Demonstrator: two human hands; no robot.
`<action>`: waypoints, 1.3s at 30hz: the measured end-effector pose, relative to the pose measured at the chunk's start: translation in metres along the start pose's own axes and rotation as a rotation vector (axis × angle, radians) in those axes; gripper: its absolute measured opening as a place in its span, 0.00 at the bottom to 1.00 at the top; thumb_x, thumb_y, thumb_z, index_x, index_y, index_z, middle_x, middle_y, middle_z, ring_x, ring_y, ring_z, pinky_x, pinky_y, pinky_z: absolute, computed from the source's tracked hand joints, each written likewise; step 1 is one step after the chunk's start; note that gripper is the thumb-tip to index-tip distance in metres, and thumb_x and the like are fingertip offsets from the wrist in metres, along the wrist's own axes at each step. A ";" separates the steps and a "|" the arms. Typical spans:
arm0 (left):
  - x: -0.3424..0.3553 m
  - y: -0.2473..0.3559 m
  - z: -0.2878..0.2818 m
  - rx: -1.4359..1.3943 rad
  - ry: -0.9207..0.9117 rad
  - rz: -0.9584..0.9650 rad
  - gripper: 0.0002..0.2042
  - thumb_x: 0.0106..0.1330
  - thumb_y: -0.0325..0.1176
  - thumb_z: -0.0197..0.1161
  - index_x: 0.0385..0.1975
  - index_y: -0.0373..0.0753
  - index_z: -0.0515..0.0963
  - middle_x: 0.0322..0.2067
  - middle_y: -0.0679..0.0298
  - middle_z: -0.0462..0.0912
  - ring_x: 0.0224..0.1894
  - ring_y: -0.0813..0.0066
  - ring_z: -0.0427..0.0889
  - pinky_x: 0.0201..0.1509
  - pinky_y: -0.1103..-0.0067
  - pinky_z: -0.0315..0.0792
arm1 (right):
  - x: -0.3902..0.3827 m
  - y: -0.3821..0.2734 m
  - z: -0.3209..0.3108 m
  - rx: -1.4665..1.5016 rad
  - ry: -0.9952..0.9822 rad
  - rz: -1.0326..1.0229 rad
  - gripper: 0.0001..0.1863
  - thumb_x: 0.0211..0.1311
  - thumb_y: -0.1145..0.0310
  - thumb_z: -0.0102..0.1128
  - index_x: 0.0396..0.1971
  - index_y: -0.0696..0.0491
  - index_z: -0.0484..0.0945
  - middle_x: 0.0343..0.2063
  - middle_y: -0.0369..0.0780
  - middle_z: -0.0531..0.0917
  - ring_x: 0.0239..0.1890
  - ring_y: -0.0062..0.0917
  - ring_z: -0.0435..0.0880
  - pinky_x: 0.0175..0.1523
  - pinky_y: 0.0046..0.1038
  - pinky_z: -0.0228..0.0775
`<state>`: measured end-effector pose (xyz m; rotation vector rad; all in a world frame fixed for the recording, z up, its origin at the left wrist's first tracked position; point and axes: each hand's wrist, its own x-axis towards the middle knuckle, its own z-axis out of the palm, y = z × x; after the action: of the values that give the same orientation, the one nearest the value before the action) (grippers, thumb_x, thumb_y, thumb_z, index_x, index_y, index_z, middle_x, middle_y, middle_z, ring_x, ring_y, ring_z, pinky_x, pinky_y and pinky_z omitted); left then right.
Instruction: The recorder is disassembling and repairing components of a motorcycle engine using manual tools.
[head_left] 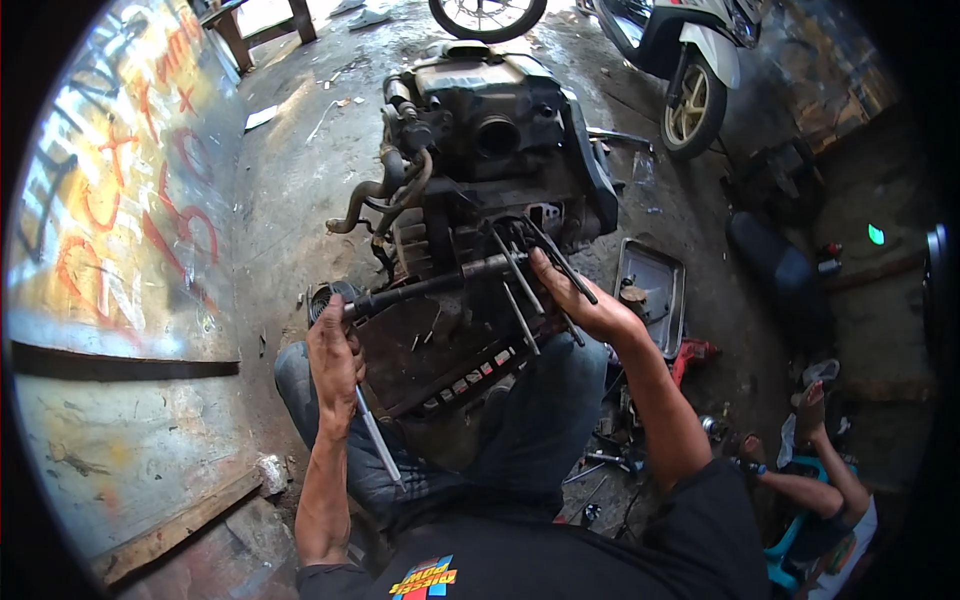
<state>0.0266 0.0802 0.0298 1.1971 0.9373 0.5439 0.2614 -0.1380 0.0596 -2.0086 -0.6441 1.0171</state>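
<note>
A dark engine [490, 130] with hoses and a round opening stands on the floor before me. A long dark bar [410, 294] with a silvery right end [487, 266] crosses its near side. My left hand [334, 350] is closed at the bar's left end, thumb on top, and a slim silver pen-like tool [378, 440] sticks out below its fingers. My right hand [590, 305] is by several long metal studs [522, 318] that rise from the engine. Its thumb lies at the bar's right end; the other fingers are mostly hidden. A dark greasy plate-like part [420, 350] lies between my knees.
A metal tray [652, 300] with parts stands right of the engine, near a red tool [692, 358] and scattered small tools. A white scooter [695, 90] is parked beyond. A painted panel [140, 190] borders the left. Another person's arm [815, 490] shows at lower right.
</note>
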 end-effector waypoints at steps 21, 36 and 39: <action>-0.067 -0.048 -0.032 -0.740 -0.215 -0.146 0.21 0.76 0.46 0.44 0.58 0.39 0.71 0.47 0.61 0.81 0.35 0.71 0.81 0.21 0.78 0.79 | -0.005 -0.025 -0.001 -0.022 -0.043 0.194 0.37 0.71 0.36 0.35 0.57 0.56 0.72 0.44 0.43 0.80 0.47 0.25 0.74 0.55 0.26 0.65; -0.115 0.038 -0.007 -0.105 -0.090 -0.331 0.17 0.78 0.48 0.41 0.41 0.38 0.66 0.20 0.73 0.56 0.11 0.92 0.50 0.06 0.91 0.45 | 0.004 0.003 0.008 -0.027 0.138 -0.239 0.33 0.75 0.45 0.31 0.32 0.64 0.68 0.17 0.43 0.62 0.23 0.30 0.60 0.33 0.39 0.61; -0.122 0.051 -0.001 -0.141 -0.085 -0.338 0.17 0.77 0.49 0.42 0.41 0.38 0.66 0.21 0.73 0.57 0.12 0.91 0.52 0.07 0.91 0.46 | 0.002 0.003 0.005 -0.024 0.098 -0.186 0.28 0.76 0.48 0.35 0.47 0.63 0.69 0.34 0.45 0.71 0.40 0.29 0.67 0.48 0.33 0.61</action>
<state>-0.0329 0.0006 0.1171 0.9035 0.9867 0.2806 0.2585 -0.1361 0.0538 -1.9649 -0.7771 0.8000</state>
